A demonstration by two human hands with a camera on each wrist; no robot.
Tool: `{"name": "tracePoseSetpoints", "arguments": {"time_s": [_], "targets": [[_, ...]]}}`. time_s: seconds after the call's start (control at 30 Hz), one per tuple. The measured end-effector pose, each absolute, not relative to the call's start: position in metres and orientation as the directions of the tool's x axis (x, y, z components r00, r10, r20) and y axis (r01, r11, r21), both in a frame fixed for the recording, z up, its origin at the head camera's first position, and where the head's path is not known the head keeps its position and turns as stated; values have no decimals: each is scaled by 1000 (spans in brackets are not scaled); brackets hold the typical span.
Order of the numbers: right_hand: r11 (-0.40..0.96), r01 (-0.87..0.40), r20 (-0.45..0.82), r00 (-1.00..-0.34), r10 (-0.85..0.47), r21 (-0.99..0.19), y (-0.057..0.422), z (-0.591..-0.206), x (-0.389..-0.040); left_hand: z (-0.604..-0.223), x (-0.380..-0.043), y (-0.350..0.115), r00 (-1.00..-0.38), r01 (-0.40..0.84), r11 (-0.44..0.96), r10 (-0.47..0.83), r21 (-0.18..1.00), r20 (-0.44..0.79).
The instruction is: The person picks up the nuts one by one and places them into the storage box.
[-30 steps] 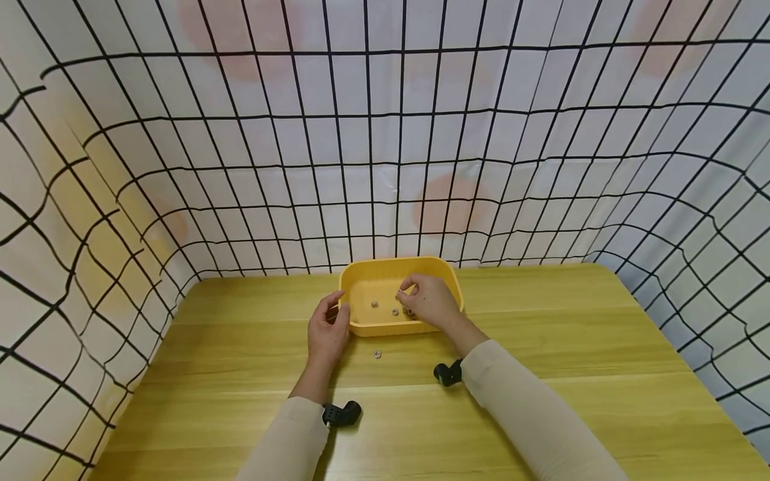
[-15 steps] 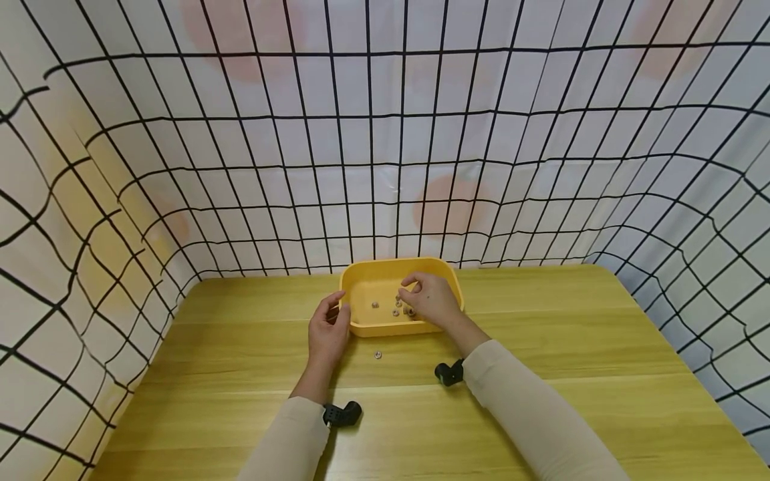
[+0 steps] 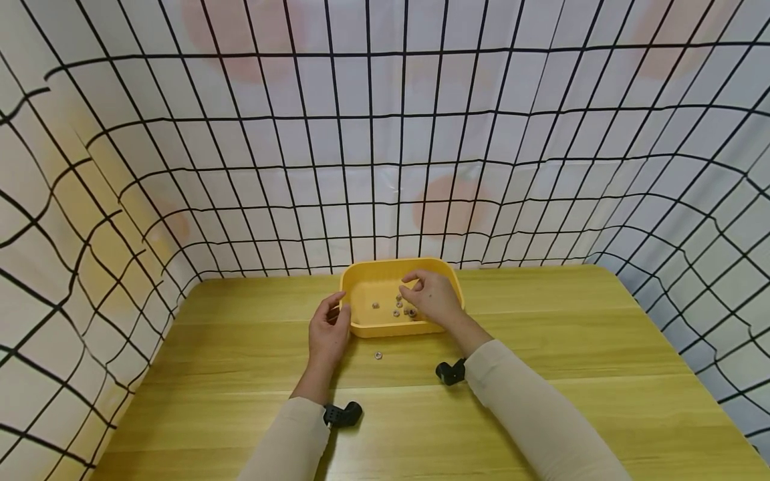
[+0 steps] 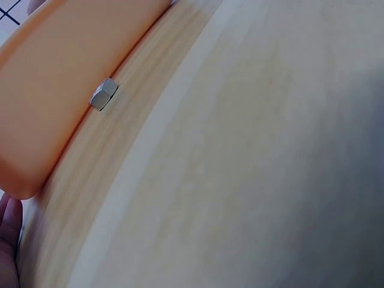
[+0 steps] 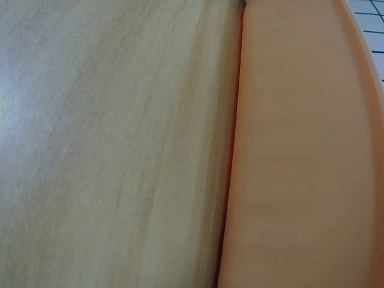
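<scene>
A yellow tray [image 3: 385, 329] stands on the wooden table, with several small metal nuts [image 3: 396, 312] lying on its floor towards the right. My right hand [image 3: 434, 297] is over the tray's right part, thumb and index finger apart, with no nut visible between them. At the tray's left end is my left hand [image 3: 327, 331], its loosely bent fingers and thumb against or close beside the rim. In the left wrist view, a fingertip [image 4: 11, 225] meets the tray's corner. One hex nut [image 4: 104, 94] lies on the table in front of the tray wall.
Black netting [image 3: 385, 164] over a pale patterned sheet rises behind the table [image 3: 240, 361] and along both sides. Each wrist carries a small black camera [image 3: 343, 414]. The right wrist view shows only the tray's outer wall [image 5: 300, 150], the tabletop and some netting.
My right hand has let go of a nut, which lies in the tray beside the others. Its thumb and index finger have parted and lifted slightly. The left hand stays put.
</scene>
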State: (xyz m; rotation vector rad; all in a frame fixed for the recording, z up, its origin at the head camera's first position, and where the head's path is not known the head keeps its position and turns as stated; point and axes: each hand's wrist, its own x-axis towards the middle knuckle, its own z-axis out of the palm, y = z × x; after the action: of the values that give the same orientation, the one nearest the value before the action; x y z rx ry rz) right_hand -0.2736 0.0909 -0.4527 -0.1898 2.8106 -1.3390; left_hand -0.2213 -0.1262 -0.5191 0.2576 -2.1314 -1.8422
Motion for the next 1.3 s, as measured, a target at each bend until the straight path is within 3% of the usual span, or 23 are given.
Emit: {"name": "tracePoseSetpoints", "arguments": {"time_s": [1.3], "targets": [[554, -176, 111, -983, -148, -813, 103, -438, -243, -520, -221, -126, -931, 94, 170, -335, 981, 147]]}}
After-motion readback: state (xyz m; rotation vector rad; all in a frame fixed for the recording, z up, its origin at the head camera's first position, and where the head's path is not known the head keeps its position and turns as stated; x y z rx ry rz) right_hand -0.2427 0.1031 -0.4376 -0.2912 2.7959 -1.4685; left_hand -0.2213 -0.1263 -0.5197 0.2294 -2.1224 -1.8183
